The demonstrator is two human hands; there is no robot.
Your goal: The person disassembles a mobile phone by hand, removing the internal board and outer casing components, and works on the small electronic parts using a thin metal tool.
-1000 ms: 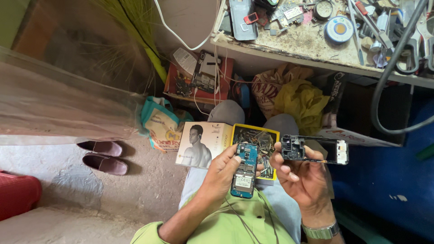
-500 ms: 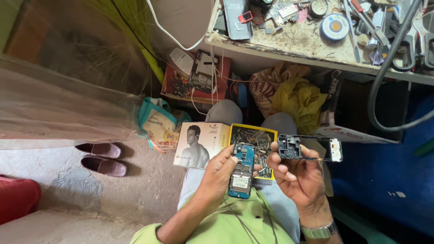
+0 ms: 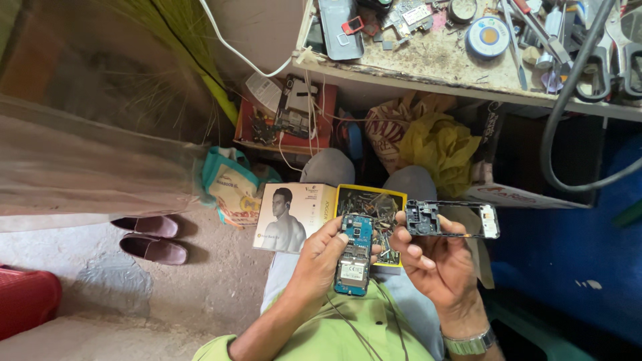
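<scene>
Blue circuit board point(image 3: 354, 257) of a small phone lies upright in the left hand point(image 3: 326, 257), over the person's lap, its fingers curled round the left edge and the thumb pressing near the top; a pale label sits on the lower half of the board. Just to its right, the right hand point(image 3: 435, 264) grips a black phone frame point(image 3: 451, 219) at its left end, thumb on top and fingers beneath, so that the frame sticks out sideways to the right with a white piece at its far end. Both hands are thus closed on their parts, and the board and frame are near each other but not touching. Behind the hands, on the knees, rests an open yellow box point(image 3: 391, 200) filled with small screws and scrap parts, and its lid point(image 3: 294, 215), printed with a picture of a person, lies flat to the left of it. A metal wristwatch point(image 3: 470, 343) circles the right wrist, and a green shirt point(image 3: 348, 334) shows at the bottom edge. Above, a cluttered bench point(image 3: 428, 63) carries tools, a round tin point(image 3: 488, 37) and loose phone pieces, with a thick grey cable point(image 3: 558, 113) looping down from it. Under the bench sit a yellow bag point(image 3: 438, 147) and a red tray point(image 3: 287, 117) of boards. A pair of maroon shoes point(image 3: 150, 237) stands on the floor to the left.
</scene>
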